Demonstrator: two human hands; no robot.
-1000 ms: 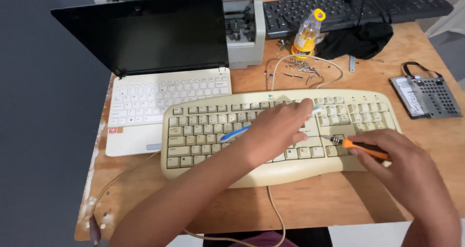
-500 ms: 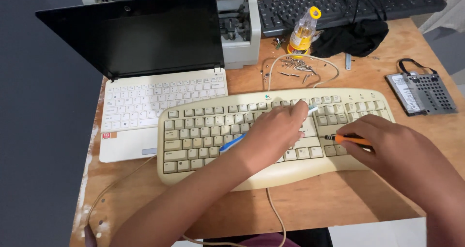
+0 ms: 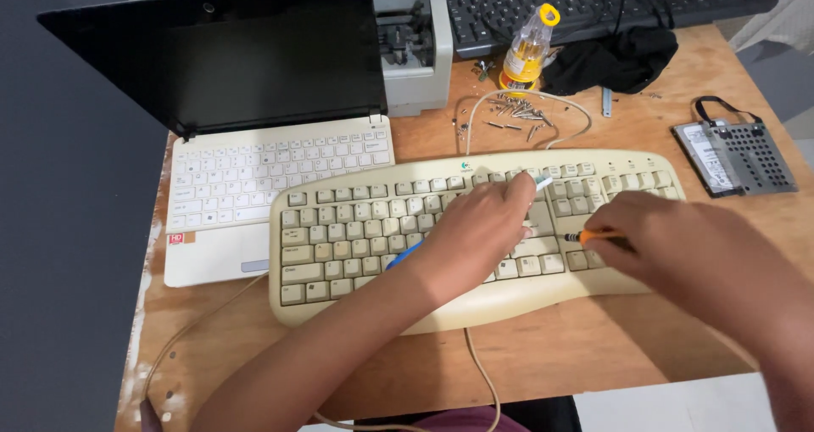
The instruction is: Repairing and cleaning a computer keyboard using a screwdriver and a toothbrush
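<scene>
Far left on the desk (image 3: 593,356) there's my little white laptop (image 3: 254,195), lid up, screen black, sitting just beside the beige keyboard (image 3: 356,245) I'm working over. The keyboard is lying flat across the middle of the wooden top, its cable (image 3: 479,373) trailing off the front edge toward me.

My left hand (image 3: 475,228) is lying over the middle keys, fingers curled shut around a toothbrush (image 3: 543,181): the blue handle is poking out by my wrist and the white head is sticking out past my fingertips, touching the upper rows near the right block of keys.

Behind that, a pile of small screws (image 3: 513,114) is lying loose on the wood, and a clear bottle (image 3: 526,55) with a yellow cap and yellow stuff in it is standing upright right next to them. A black cloth (image 3: 610,59) is bunched up beside the bottle, and a black keyboard (image 3: 593,4) is sitting along the back edge.

My right hand (image 3: 678,245) is hovering over the right end of the beige keyboard, closed around an orange-handled screwdriver (image 3: 598,238), its tip pointing left at the keys by the enter cluster. Can't tell if the tip is actually touching.

Far right, a bare hard drive (image 3: 733,156) in a metal caddy is lying flat, well apart from my hands.
</scene>
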